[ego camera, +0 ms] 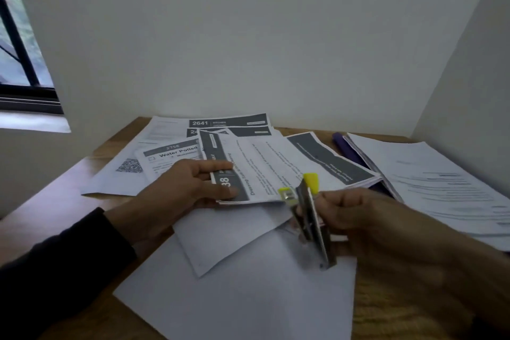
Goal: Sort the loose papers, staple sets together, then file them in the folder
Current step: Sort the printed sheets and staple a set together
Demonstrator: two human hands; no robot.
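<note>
My left hand (pixel 190 185) pinches the near left corner of a set of printed sheets (pixel 265 168) with a dark header band, lifted slightly off the desk. My right hand (pixel 356 215) grips a metal stapler (pixel 309 215) with yellow ends, its open jaws at the set's near edge. More printed sheets (pixel 226 121) with dark headers lie behind. A purple folder (pixel 346 148) lies at the back right, partly under papers.
Blank white sheets (pixel 242 290) lie on the wooden desk (pixel 47 215) in front of me. A thick stack of printed pages (pixel 441 185) sits at the right. White walls close off the back and right; a window (pixel 19 58) is at the left.
</note>
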